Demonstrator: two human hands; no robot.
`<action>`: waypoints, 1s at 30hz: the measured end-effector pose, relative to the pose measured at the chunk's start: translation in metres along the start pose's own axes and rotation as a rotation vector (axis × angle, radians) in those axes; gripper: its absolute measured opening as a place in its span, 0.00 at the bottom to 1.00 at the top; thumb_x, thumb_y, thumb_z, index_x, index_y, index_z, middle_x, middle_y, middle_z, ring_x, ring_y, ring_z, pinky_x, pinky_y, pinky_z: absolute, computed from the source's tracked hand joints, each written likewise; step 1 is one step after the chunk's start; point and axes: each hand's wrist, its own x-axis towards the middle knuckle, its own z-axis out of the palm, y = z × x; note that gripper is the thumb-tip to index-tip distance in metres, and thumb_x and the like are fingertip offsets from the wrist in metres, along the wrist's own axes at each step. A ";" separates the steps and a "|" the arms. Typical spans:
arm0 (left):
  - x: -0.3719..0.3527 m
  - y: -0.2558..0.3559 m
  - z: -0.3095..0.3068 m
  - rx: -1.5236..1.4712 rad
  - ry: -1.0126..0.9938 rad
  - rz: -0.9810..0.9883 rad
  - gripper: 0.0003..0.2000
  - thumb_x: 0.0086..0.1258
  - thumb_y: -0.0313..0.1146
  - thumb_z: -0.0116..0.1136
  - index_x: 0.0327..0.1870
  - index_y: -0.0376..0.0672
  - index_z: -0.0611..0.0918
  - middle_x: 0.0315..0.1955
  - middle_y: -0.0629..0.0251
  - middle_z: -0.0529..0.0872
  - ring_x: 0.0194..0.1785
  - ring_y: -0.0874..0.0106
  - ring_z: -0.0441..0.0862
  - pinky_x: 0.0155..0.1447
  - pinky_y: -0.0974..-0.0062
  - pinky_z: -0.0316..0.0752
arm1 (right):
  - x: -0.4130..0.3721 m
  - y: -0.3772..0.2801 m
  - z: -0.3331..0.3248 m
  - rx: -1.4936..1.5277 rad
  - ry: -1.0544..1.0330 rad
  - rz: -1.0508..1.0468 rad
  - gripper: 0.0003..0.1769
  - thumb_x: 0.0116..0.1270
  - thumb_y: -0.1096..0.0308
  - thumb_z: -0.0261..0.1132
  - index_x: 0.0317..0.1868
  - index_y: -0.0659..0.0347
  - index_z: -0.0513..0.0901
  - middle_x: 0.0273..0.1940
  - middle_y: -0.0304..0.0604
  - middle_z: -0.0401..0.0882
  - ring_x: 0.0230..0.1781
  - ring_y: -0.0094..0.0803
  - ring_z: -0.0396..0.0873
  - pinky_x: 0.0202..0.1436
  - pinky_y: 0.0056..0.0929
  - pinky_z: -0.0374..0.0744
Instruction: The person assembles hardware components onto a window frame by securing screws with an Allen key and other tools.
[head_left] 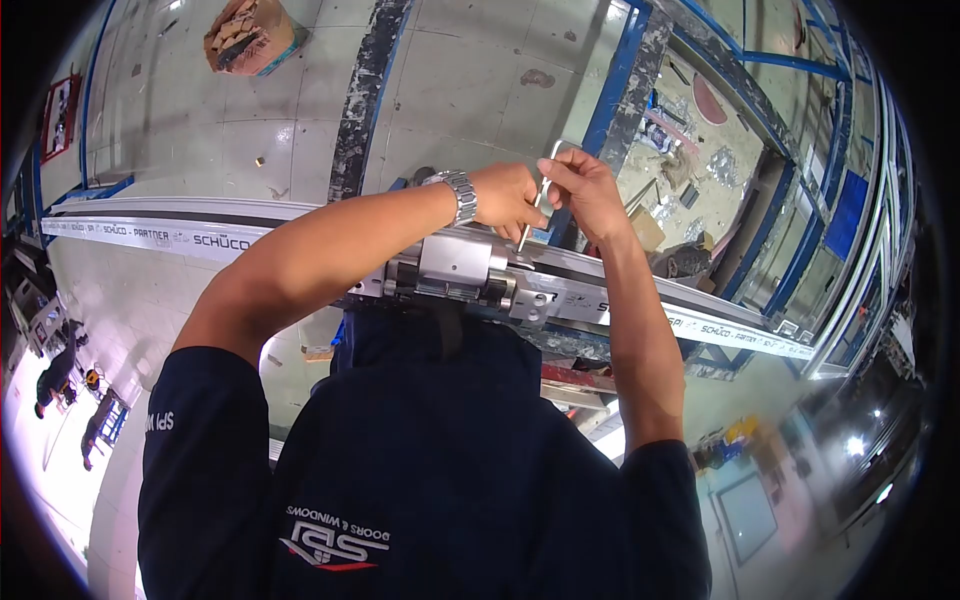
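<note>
L-shaped key (pixel 543 192), left hand (pixel 503 196) overlapping, tip indistinct

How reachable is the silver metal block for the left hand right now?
Likely yes: the metal block sits close by the left hand, with nothing visible blocking the way, though that hand is at the hex key.

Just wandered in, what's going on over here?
Someone in a dark shirt is working bare-handed on a long metal profile. The right hand holds a thin bent metal rod; the left hand is close against its lower part. The rod points down beside a silvery metal fitting on the profile. Whether its tip sits in a screw is too small to tell.
</note>
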 end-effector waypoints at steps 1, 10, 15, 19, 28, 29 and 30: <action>0.002 -0.002 0.000 -0.054 -0.011 0.020 0.13 0.74 0.37 0.62 0.40 0.31 0.83 0.39 0.52 0.89 0.46 0.65 0.90 0.51 0.66 0.86 | -0.005 -0.005 0.006 0.062 -0.020 0.008 0.10 0.73 0.66 0.67 0.43 0.65 0.85 0.32 0.37 0.82 0.29 0.22 0.78 0.33 0.23 0.77; 0.003 -0.001 0.000 -0.002 -0.008 -0.027 0.15 0.76 0.36 0.57 0.48 0.29 0.82 0.43 0.47 0.89 0.45 0.62 0.90 0.50 0.66 0.87 | 0.000 0.012 0.003 0.114 -0.057 -0.044 0.12 0.75 0.65 0.65 0.50 0.66 0.84 0.33 0.37 0.82 0.30 0.22 0.77 0.37 0.23 0.77; 0.008 -0.010 -0.001 -0.122 -0.072 0.001 0.15 0.77 0.36 0.55 0.49 0.29 0.82 0.43 0.47 0.89 0.47 0.60 0.90 0.51 0.66 0.87 | -0.005 -0.008 0.012 0.328 -0.016 -0.069 0.17 0.77 0.60 0.62 0.57 0.63 0.82 0.38 0.37 0.82 0.35 0.21 0.77 0.40 0.23 0.77; 0.011 -0.012 0.000 -0.138 -0.094 0.036 0.15 0.77 0.35 0.55 0.48 0.28 0.82 0.43 0.47 0.89 0.46 0.60 0.90 0.52 0.65 0.87 | 0.006 -0.020 0.011 0.211 0.074 -0.171 0.21 0.76 0.56 0.63 0.60 0.63 0.81 0.38 0.38 0.82 0.36 0.22 0.77 0.41 0.26 0.76; 0.017 -0.002 0.004 0.077 -0.013 0.021 0.14 0.74 0.36 0.58 0.43 0.31 0.85 0.40 0.52 0.90 0.40 0.65 0.90 0.47 0.68 0.87 | 0.024 -0.031 0.024 -0.837 0.463 -0.393 0.18 0.71 0.55 0.68 0.40 0.64 0.90 0.25 0.34 0.80 0.25 0.26 0.76 0.37 0.29 0.76; 0.016 -0.001 0.004 0.098 -0.008 0.013 0.13 0.74 0.35 0.58 0.43 0.31 0.85 0.39 0.53 0.90 0.39 0.66 0.90 0.47 0.68 0.87 | 0.025 -0.032 0.024 -0.838 0.444 -0.377 0.17 0.71 0.55 0.68 0.41 0.63 0.90 0.25 0.34 0.81 0.27 0.26 0.77 0.38 0.29 0.77; 0.017 -0.002 0.004 0.119 -0.001 0.003 0.13 0.74 0.35 0.57 0.44 0.31 0.85 0.39 0.53 0.90 0.39 0.66 0.90 0.46 0.68 0.87 | 0.026 -0.029 0.020 -0.690 0.350 -0.329 0.17 0.70 0.55 0.69 0.42 0.63 0.89 0.26 0.34 0.81 0.27 0.26 0.78 0.38 0.29 0.77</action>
